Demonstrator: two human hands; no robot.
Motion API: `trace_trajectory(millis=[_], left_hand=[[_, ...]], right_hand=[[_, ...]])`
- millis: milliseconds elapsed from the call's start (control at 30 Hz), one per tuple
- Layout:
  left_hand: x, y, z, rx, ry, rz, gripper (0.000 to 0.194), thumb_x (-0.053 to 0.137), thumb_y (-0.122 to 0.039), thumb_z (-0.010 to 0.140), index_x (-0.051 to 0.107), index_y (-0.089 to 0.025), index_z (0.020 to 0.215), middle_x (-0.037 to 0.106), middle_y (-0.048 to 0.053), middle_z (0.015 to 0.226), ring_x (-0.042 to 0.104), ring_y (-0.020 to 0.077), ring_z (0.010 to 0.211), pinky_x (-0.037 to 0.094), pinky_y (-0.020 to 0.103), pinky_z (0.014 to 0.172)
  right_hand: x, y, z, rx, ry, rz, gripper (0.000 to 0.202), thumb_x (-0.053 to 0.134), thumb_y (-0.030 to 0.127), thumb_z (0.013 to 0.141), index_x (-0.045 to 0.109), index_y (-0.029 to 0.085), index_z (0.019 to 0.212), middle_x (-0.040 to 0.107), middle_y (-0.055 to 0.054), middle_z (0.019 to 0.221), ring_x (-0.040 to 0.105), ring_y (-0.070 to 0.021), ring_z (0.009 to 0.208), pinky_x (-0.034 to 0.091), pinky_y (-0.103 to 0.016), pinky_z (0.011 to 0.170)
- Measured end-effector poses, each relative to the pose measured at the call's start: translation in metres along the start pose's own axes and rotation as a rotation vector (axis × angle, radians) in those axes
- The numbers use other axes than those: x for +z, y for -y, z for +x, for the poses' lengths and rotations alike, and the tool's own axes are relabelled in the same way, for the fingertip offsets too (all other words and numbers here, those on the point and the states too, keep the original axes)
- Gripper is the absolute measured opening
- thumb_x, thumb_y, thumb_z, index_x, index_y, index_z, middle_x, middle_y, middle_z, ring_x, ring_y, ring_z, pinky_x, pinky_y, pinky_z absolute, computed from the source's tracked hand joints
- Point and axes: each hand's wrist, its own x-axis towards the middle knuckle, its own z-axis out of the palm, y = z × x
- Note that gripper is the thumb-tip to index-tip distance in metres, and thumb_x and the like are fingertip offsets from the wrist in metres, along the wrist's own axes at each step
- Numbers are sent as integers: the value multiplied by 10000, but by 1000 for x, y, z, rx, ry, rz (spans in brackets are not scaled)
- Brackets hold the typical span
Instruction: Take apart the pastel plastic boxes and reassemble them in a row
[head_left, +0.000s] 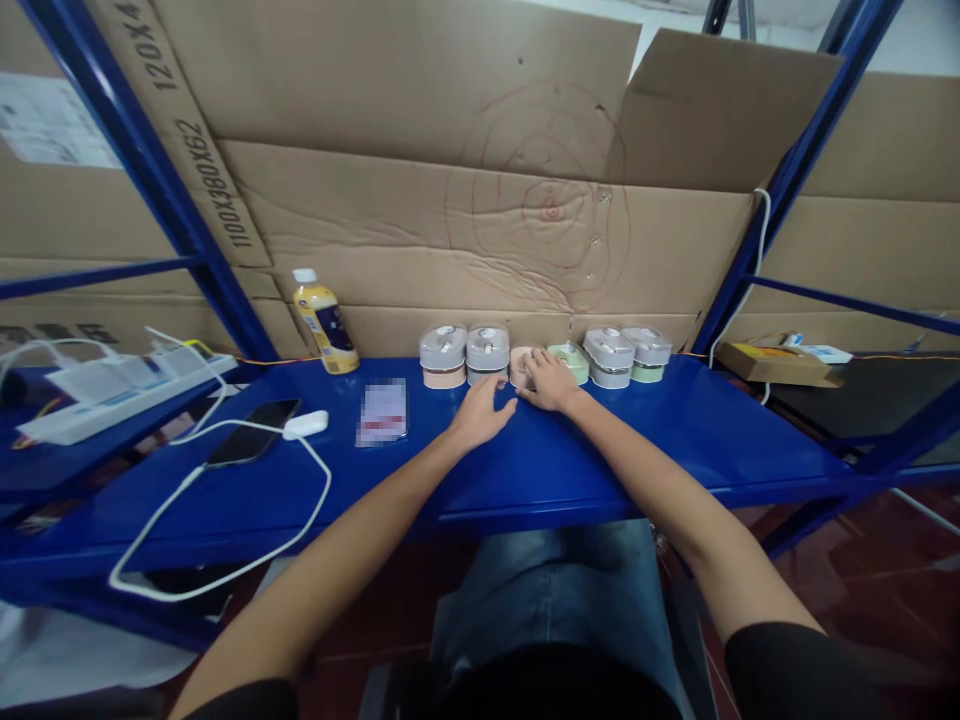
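Several small round containers with clear lids stand in a row at the back of the blue shelf. A pink-based stack [442, 356] and a grey-based stack [487, 352] are on the left. A low pinkish container [522, 368] sits in the middle, partly covered by my right hand [549, 380], whose fingers are spread over it. Beside it is a low green container [571, 362], then a grey stack [610, 357] and a green-based stack [648, 354]. My left hand [482, 410] is in front of the grey-based stack, fingers apart, holding nothing.
A yellow bottle [327, 322] stands at the back left. A blurred card [383, 411], a phone [255, 432] and a white cable with a plug [306, 424] lie on the blue shelf [420, 480]. Cardboard [360, 220] rises behind; blue posts flank it.
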Motion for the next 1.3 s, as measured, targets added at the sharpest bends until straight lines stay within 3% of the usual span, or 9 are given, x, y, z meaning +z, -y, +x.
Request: trace_trajectory(millis=[167, 267, 400, 600, 700, 833, 933, 1133, 1300], left_hand=[[-4, -10, 0, 34, -32, -53, 349, 692, -371, 880, 602, -184, 1162, 673, 116, 1166, 659, 291, 1145, 530, 477, 1041], [-7, -17, -2, 62, 39, -135, 656, 791, -498, 808, 533, -198, 1331, 627, 134, 1329, 615, 312, 1262, 483, 486, 1108], [-8, -17, -6, 56, 165, -220, 1098, 907, -565, 655, 354, -207, 1534, 459, 207, 1551, 483, 379, 1433, 407, 543, 1180], [-10, -9, -6, 15, 265, -282, 1376, 967, -569, 534, 226, -168, 1622, 363, 272, 1618, 393, 432, 1494, 341, 605, 1209], [-12, -10, -5, 57, 308, -250, 1293, 976, -558, 527, 341, -204, 1597, 445, 218, 1582, 435, 421, 1465, 352, 604, 1202], [-14, -17, -5, 187, 400, -174, 721, 938, -519, 639, 717, -283, 1283, 617, 106, 1361, 586, 347, 1299, 422, 530, 1159], [-14, -21, -6, 232, 402, -183, 464, 884, -506, 735, 798, -302, 1143, 627, 96, 1268, 587, 327, 1274, 446, 499, 1136], [-11, -17, -4, 174, 290, -153, 381, 720, -530, 885, 799, -250, 1131, 599, 111, 1325, 503, 334, 1372, 382, 524, 1203], [-20, -18, 0, 111, -12, -155, 415, 577, -495, 984, 716, -214, 1255, 563, 120, 1374, 501, 311, 1379, 379, 510, 1215]], right_hand=[[-22, -3, -54, -179, -65, 164, 513, 640, 551, 923, 579, 164, 1254, 568, -205, 1415, 514, -364, 1351, 417, -507, 1149], [-35, 2, -75, -56, -94, 242, 613, 633, 643, 896, 574, 149, 1254, 597, -228, 1329, 565, -389, 1284, 485, -509, 1067], [-42, 13, -71, 183, 51, 205, 799, 783, 624, 750, 543, 145, 1343, 647, -255, 1254, 657, -451, 1120, 544, -558, 915], [-47, -8, -58, -122, 97, 592, 836, 843, 532, 694, 535, 195, 1395, 661, -150, 1337, 651, -343, 1203, 525, -481, 1032], [-45, -37, -63, -52, -14, 791, 754, 809, 534, 744, 547, 241, 1389, 657, -110, 1360, 647, -312, 1225, 511, -490, 1066], [-36, -63, -68, 214, -171, 860, 682, 768, 560, 786, 577, 237, 1356, 700, -116, 1269, 675, -310, 1128, 559, -507, 976], [-29, -66, -67, 316, -201, 875, 714, 780, 585, 760, 587, 217, 1340, 728, -120, 1175, 691, -298, 1026, 587, -493, 902], [-23, -64, -66, 333, -208, 863, 720, 781, 602, 752, 592, 223, 1334, 723, -121, 1198, 694, -296, 1039, 591, -473, 922], [-20, -70, -65, 370, -275, 868, 697, 652, 652, 850, 545, 234, 1398, 691, -124, 1256, 705, -298, 1061, 607, -487, 906]])
